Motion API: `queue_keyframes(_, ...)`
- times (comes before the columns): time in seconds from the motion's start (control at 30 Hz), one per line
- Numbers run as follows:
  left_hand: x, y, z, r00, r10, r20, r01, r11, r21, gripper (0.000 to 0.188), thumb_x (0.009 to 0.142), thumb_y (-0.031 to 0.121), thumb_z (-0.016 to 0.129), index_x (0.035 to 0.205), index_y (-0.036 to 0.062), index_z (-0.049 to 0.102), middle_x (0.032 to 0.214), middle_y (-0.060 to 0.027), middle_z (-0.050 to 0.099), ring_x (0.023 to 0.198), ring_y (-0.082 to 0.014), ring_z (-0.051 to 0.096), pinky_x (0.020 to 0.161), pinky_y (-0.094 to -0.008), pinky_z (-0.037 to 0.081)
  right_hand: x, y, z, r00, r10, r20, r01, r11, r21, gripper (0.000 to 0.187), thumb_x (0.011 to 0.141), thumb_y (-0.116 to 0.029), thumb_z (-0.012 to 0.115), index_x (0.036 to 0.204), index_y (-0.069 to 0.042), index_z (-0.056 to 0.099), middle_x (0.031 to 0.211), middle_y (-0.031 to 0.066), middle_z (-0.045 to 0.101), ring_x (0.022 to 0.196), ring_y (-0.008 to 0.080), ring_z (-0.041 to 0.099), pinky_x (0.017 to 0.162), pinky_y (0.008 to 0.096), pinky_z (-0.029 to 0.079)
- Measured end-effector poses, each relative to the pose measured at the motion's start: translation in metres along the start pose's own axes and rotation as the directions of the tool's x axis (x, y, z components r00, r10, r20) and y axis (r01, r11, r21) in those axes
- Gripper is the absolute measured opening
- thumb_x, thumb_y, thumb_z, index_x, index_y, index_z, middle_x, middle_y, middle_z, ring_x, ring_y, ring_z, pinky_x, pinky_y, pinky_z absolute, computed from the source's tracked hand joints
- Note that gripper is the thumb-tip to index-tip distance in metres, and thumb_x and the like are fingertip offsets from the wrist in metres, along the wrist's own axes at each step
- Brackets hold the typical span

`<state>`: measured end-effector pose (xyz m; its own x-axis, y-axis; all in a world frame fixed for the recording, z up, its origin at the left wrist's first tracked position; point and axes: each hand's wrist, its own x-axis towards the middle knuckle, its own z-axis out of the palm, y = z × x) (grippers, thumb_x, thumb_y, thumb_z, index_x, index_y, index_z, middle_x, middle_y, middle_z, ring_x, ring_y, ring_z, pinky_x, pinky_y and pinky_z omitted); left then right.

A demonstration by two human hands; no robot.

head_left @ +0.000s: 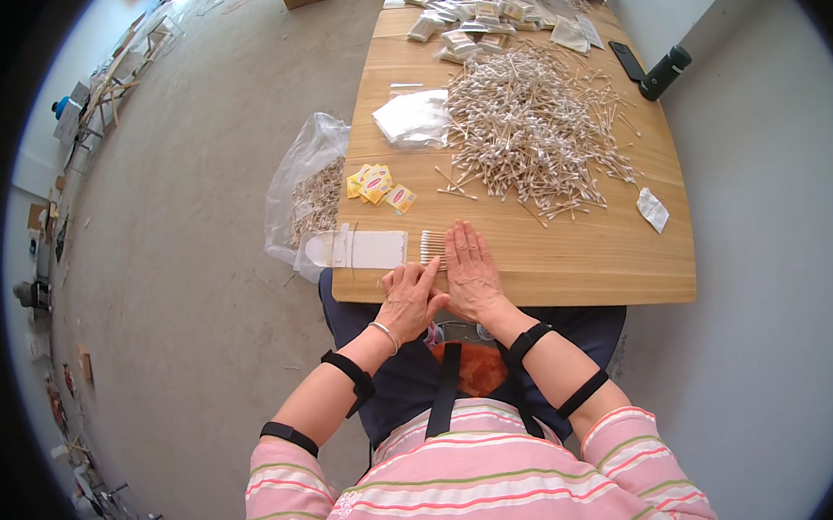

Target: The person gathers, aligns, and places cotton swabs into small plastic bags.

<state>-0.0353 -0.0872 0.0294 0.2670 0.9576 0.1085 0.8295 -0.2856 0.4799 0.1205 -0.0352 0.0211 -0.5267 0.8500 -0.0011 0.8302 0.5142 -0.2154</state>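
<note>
A neat row of cotton swabs (431, 243) lies side by side near the table's front edge. My right hand (474, 276) rests flat along the row's right side, its fingers stretched out together. At the row's near end is my left hand (407, 298), with the index finger extended to the swabs, the thumb out toward my right hand and the other fingers bent. It shows nothing in its grasp. Just left of the row lies a white flat card or board (378, 249) with bands across it. Part of the row is hidden by my hands.
A large heap of loose swabs (532, 122) covers the table's middle. Nearby are clear bags (414, 119), yellow cards (373, 182), a crumpled tissue (652, 210), a phone (627, 62) and a dark bottle (666, 73). Packed swabs (479, 14) lie farther back. A plastic sack (314, 195) stands left.
</note>
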Motion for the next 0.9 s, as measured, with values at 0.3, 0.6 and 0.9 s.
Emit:
queue_keyframes(0.3, 0.007, 0.001, -0.003, 0.997, -0.04, 0.062, 0.041, 0.999, -0.01, 0.062, 0.084, 0.036, 0.06, 0.135, 0.0089, 0.039, 0.11, -0.0117, 0.047, 0.104, -0.0278, 0.044, 0.09, -0.0398, 0.029, 0.0, 0.001, 0.003, 0.999, -0.02, -0.039, 0.019, 0.999, -0.039, 0.096, 0.075, -0.047, 0.057, 0.141, 0.01, 0.016, 0.149, 0.0259, 0.013, 0.141, 0.0362, 0.007, 0.115, 0.0444, 0.006)
queue_keyframes(0.6, 0.011, -0.004, -0.001, 0.998, -0.011, 0.057, 0.011, 1.0, -0.007, 0.066, 0.085, 0.038, 0.057, 0.138, 0.0061, 0.035, 0.106, -0.0128, 0.048, 0.102, -0.0291, 0.045, 0.09, -0.0397, 0.03, 0.0, 0.0, 0.0, 0.999, -0.022, -0.042, 0.021, 1.0, -0.017, 0.094, 0.071, -0.039, 0.058, 0.141, 0.01, 0.018, 0.149, 0.0262, 0.014, 0.141, 0.0369, 0.009, 0.115, 0.0444, 0.006)
queue_keyframes(0.9, 0.018, -0.001, -0.003, 0.995, -0.047, 0.083, 0.045, 0.999, 0.021, 0.065, 0.088, 0.041, 0.054, 0.139, 0.0061, 0.034, 0.101, -0.0132, 0.049, 0.097, -0.0299, 0.047, 0.087, -0.0402, 0.032, 0.0, 0.001, 0.005, 0.998, -0.016, -0.061, 0.016, 1.0, 0.002, 0.087, 0.076, -0.039, 0.051, 0.141, 0.01, 0.019, 0.149, 0.0263, 0.013, 0.142, 0.0362, 0.007, 0.115, 0.0439, 0.005)
